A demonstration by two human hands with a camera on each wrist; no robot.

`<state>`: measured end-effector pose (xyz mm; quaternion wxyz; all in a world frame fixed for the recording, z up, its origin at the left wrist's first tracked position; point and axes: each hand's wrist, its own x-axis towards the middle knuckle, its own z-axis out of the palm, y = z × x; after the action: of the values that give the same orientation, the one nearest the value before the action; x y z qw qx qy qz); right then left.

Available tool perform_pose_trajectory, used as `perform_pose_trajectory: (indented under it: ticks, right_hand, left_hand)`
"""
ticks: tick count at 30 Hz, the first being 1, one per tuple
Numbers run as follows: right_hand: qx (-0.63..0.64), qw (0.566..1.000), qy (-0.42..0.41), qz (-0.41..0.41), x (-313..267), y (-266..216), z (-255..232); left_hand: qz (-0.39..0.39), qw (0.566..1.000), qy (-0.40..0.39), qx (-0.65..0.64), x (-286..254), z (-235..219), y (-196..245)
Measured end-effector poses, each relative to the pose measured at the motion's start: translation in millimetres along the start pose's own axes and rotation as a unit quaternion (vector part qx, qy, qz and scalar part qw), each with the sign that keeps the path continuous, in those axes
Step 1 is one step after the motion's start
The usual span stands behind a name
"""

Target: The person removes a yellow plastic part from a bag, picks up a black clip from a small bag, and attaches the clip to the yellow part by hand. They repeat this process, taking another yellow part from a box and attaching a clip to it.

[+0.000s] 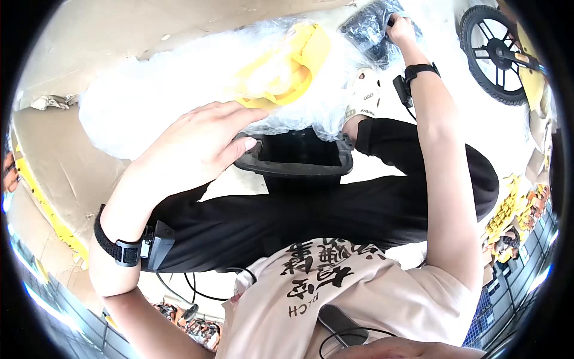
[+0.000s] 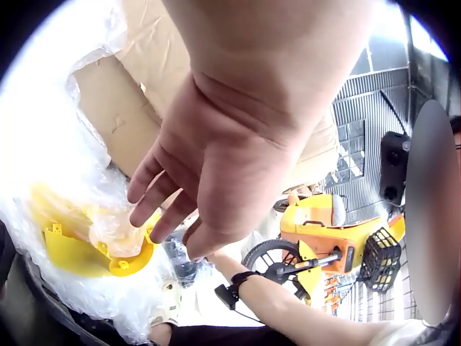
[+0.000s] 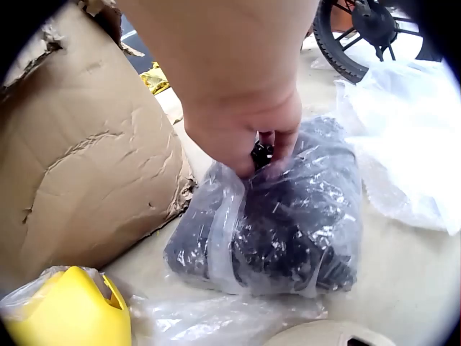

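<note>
In the head view, my right hand (image 1: 402, 31) is at the top, on a dark item wrapped in clear plastic (image 1: 365, 27). The right wrist view shows that hand (image 3: 248, 133) with its thumb and fingers pinching the top of the wrapped package (image 3: 295, 231), which sits on the floor. My left hand (image 1: 200, 140) has its fingers extended and holds nothing. Its fingertips are close to a yellow plastic part (image 1: 311, 57) lying in clear plastic wrap (image 1: 155, 90). Just below them is the rim of a black open container (image 1: 290, 169) between my legs.
Cardboard (image 3: 94, 158) stands beside the package in the right wrist view. A black spoked wheel (image 1: 493, 55) is at the upper right. The left wrist view has an orange and yellow vehicle (image 2: 324, 227) with a black basket (image 2: 380, 259). A light shoe (image 1: 365, 93) is near the package.
</note>
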<state>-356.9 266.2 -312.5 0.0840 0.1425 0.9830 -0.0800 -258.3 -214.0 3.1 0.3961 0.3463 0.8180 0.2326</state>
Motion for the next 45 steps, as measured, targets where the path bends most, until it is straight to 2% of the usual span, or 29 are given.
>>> perform_pose_trajectory:
  ticks: [2,5,6,8,9,10,11,13,15,17,19,20,21,22,24,25,26,27,29,30,31,33,35,37,38,39,42,43,45]
  right_hand:
    - [0.017,0.998,0.042,0.051,5.4,-2.6,10.3]
    - [-0.034,0.997,0.061,0.032,-7.5,-13.9,3.3]
    - [-0.019,0.992,0.120,0.034,-10.0,-20.7,6.3]
    - [0.014,0.996,0.084,0.031,-28.6,-12.3,-2.7]
    - [0.047,0.997,0.052,0.018,-39.9,-21.7,-22.4]
    - [0.075,0.996,0.025,0.045,-44.3,-32.9,-37.3]
    - [0.084,0.969,0.206,-0.109,-26.1,20.7,36.0]
    - [0.056,0.996,0.028,0.067,-47.1,-34.0,-35.1]
    - [0.077,0.994,0.021,0.078,-44.4,-34.5,-36.3]
    - [0.123,0.984,-0.034,0.125,-39.5,-34.2,-39.9]
    - [0.121,0.986,-0.022,0.113,-46.8,-39.7,-50.7]
    - [0.111,0.986,-0.031,0.117,-43.8,-38.7,-47.6]
    - [0.098,0.989,0.008,0.112,-37.4,-33.3,-32.9]
    - [0.098,0.989,0.013,0.109,-35.4,-31.3,-27.9]
    - [0.102,0.989,0.018,0.107,-31.2,-28.4,-21.6]
    - [0.094,0.987,-0.018,0.129,-28.4,-26.6,-21.7]
    - [0.087,0.983,-0.051,0.150,-23.3,-24.6,-22.9]
    - [0.090,0.983,-0.046,0.151,-14.0,-12.1,-3.6]
    - [0.068,0.990,0.106,0.063,-4.2,5.3,36.1]
    - [0.121,0.981,0.023,0.152,-3.4,-14.5,-0.8]
    - [0.124,0.980,0.024,0.151,-0.6,-11.0,4.4]
    - [0.216,0.959,0.040,0.177,3.1,-0.7,11.0]
    - [0.203,0.961,0.066,0.177,8.5,7.7,15.0]
    - [0.345,0.913,-0.002,0.216,10.4,12.3,10.4]
    - [0.351,0.902,-0.002,0.250,7.2,10.4,5.5]
    - [0.302,0.915,0.027,0.266,2.6,3.2,-5.0]
    - [0.294,0.912,0.051,0.280,3.1,1.6,-9.3]
    - [0.342,0.897,0.045,0.278,-0.5,2.9,-13.0]
    - [0.464,0.830,0.060,0.305,-2.4,3.7,-14.0]
  left_hand:
    - [-0.008,1.000,-0.013,-0.007,2.8,4.7,-0.7]
    - [-0.024,0.999,-0.011,-0.039,6.8,10.3,-0.6]
    - [-0.021,0.999,-0.018,-0.036,9.5,11.7,-1.3]
    - [-0.028,0.997,-0.011,-0.066,15.5,15.1,-2.5]
    - [-0.024,0.998,-0.015,-0.063,22.6,16.6,-3.9]
    - [-0.024,0.996,-0.042,-0.075,34.4,17.2,-6.5]
    - [-0.023,0.994,-0.069,-0.086,47.3,18.9,-9.8]
    - [-0.048,0.990,-0.056,-0.117,78.4,35.0,-21.2]
    - [-0.079,0.987,-0.029,-0.138,110.3,56.3,-31.6]
    - [-0.081,0.988,-0.014,-0.132,137.9,86.7,-45.9]
    - [-0.119,0.988,0.058,-0.075,158.9,110.6,-49.0]
    - [-0.115,0.989,0.055,-0.072,165.6,117.6,-46.7]
    - [-0.150,0.987,0.029,-0.045,170.1,122.3,-40.5]
    - [-0.188,0.982,0.002,-0.018,172.5,128.2,-36.3]
    - [-0.183,0.983,0.015,-0.003,174.4,140.1,-32.1]
    - [-0.176,0.984,0.031,0.012,175.4,145.9,-32.2]
    - [-0.147,0.984,0.094,0.037,176.4,160.8,-41.2]
    - [-0.145,0.984,0.097,0.042,179.9,163.5,-42.9]
    - [-0.190,0.976,0.070,0.082,184.9,164.5,-48.1]
    - [-0.190,0.975,0.050,0.105,185.8,163.0,-50.5]
    - [-0.191,0.974,0.052,0.107,186.0,160.5,-51.0]
    - [-0.201,0.969,0.033,0.142,185.8,154.9,-48.8]
    - [-0.207,0.967,0.035,0.143,181.7,142.7,-49.2]
    - [-0.209,0.967,0.037,0.143,174.6,132.4,-56.6]
    - [-0.213,0.967,0.041,0.133,171.4,127.4,-61.8]
    - [-0.213,0.968,0.046,0.121,171.5,123.5,-65.4]
    - [-0.212,0.973,0.045,0.082,167.5,114.0,-72.4]
    - [-0.206,0.974,0.048,0.079,167.3,114.6,-72.7]
    - [-0.218,0.971,0.051,0.081,166.1,116.2,-72.6]
